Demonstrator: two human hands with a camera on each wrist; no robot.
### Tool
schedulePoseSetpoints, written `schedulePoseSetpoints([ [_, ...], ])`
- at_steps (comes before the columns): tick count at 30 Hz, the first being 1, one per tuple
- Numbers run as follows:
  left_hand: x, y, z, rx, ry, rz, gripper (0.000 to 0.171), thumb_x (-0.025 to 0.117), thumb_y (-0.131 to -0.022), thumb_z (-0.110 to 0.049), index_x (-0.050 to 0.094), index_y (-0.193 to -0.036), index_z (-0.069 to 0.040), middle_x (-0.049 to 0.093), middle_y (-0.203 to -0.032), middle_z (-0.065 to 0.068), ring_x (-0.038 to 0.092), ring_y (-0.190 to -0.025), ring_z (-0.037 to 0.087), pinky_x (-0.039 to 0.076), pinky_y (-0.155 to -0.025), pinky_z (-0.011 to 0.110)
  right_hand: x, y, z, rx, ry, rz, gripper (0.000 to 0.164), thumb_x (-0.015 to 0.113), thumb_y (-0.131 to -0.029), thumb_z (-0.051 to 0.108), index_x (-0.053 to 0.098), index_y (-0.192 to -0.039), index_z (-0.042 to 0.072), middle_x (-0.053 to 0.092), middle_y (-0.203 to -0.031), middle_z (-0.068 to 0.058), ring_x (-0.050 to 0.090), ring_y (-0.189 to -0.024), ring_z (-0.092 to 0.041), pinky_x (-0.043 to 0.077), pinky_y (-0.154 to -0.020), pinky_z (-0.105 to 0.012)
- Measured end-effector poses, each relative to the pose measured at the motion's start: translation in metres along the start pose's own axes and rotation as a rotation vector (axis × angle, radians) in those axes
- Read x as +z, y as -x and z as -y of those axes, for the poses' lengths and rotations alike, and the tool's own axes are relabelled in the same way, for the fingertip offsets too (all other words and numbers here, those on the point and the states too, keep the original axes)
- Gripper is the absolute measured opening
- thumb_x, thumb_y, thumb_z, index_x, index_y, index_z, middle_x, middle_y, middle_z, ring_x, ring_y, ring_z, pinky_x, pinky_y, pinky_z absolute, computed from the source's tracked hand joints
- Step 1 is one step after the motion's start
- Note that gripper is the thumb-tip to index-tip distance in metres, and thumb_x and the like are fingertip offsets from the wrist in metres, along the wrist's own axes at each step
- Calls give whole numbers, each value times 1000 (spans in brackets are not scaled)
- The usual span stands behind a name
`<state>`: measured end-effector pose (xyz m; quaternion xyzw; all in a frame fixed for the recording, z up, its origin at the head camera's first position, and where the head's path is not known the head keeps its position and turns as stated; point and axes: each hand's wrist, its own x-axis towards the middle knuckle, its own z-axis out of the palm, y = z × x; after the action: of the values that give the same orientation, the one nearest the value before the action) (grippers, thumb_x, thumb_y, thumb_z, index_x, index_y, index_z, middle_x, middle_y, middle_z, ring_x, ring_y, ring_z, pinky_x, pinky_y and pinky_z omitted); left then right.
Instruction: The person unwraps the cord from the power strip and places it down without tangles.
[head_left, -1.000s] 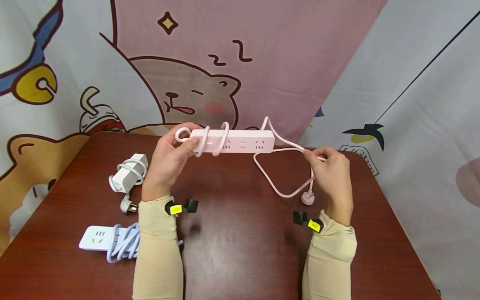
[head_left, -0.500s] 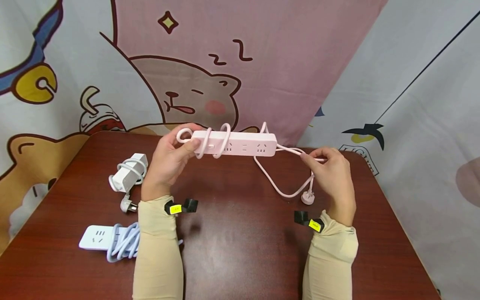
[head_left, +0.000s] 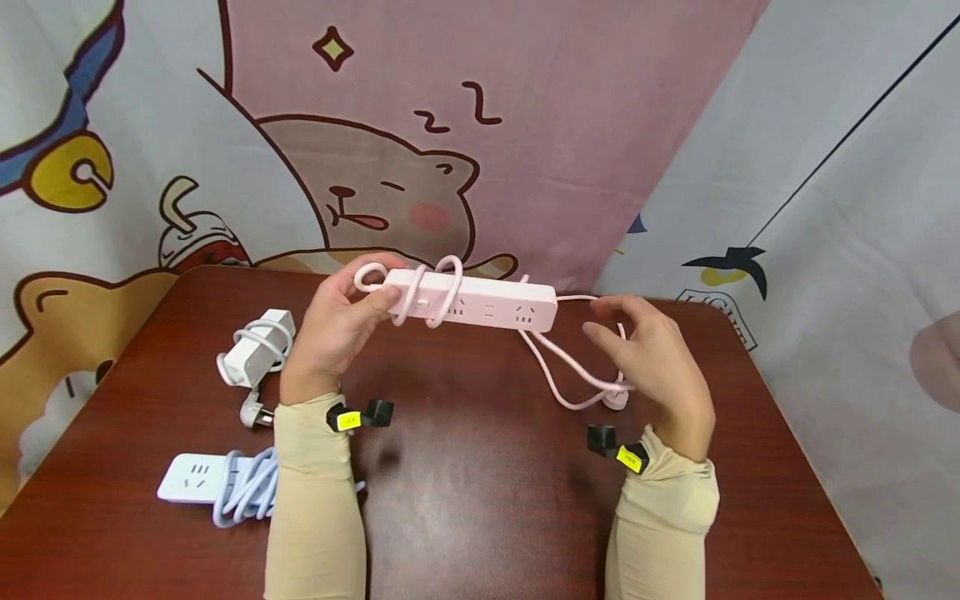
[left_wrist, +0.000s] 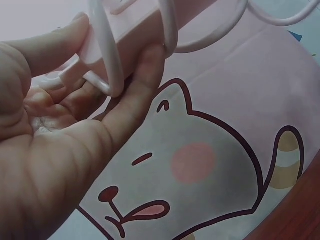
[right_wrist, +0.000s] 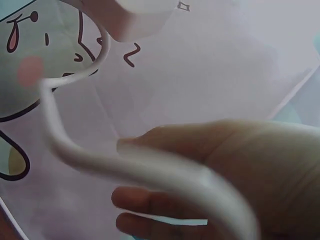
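Observation:
A pale pink power strip [head_left: 501,302] is raised over the table, tilted slightly down at its right end. My left hand [head_left: 330,329] grips its left end, thumb on the front face and fingers behind. Two turns of pink cord [left_wrist: 106,50] wrap the strip close to those fingers. From the strip's right end the loose cord [head_left: 573,364] hangs down towards the pink plug [head_left: 616,399]. My right hand [head_left: 658,358] stands right of the strip, thumb and fingers apart with nothing between them. In the right wrist view the cord crosses in front of this hand [right_wrist: 235,160].
On the left of the brown table [head_left: 480,500] lie a white power strip [head_left: 253,357] with its cord wound round it and a white plug [head_left: 255,411]. Nearer stands another white strip [head_left: 193,478] wrapped in bluish cord, partly behind my left sleeve. A printed curtain [head_left: 570,125] hangs behind.
My right hand has let go of the cord and its fingers have spread. The cord has dropped below the strip. The strip's right end has dipped while my left hand keeps its grip.

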<state>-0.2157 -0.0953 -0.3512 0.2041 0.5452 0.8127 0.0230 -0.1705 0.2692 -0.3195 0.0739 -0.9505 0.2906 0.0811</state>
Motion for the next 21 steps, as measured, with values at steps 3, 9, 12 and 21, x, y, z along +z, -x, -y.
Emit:
schedulePoseSetpoints([
  [3, 1, 1, -1, -7, -22, 8, 26, 57, -99, 5, 63, -121, -7, 69, -109, 3, 65, -91, 14, 53, -69, 22, 4, -2, 4, -13, -44, 7, 40, 64, -101, 33, 61, -137, 15, 68, -126, -10, 58, -90, -22, 46, -86, -37],
  [9, 2, 3, -2, -6, -28, 31, 26, 56, -99, 7, 62, -121, -6, 68, -108, 3, 65, -92, 14, 54, -72, 22, 17, -11, 8, -88, -158, 83, 46, 60, -104, 30, 53, -147, 18, 57, -148, -10, 53, -136, -30, 44, -111, -54],
  [12, 1, 3, -2, 0, -28, 43, 26, 56, -99, 7, 63, -121, -6, 68, -109, 3, 65, -93, 14, 55, -72, 21, 23, -14, 10, -147, -188, 98, 43, 59, -104, 23, 53, -147, 17, 59, -146, -10, 54, -136, -28, 43, -112, -52],
  [21, 0, 5, -2, 16, -38, 119, 28, 58, -98, 7, 64, -121, -8, 67, -110, 3, 63, -95, 15, 55, -76, 23, 45, -25, 14, -356, -298, 99, 44, 58, -101, 5, 59, -144, 16, 60, -143, -5, 55, -133, -20, 37, -110, -18],
])
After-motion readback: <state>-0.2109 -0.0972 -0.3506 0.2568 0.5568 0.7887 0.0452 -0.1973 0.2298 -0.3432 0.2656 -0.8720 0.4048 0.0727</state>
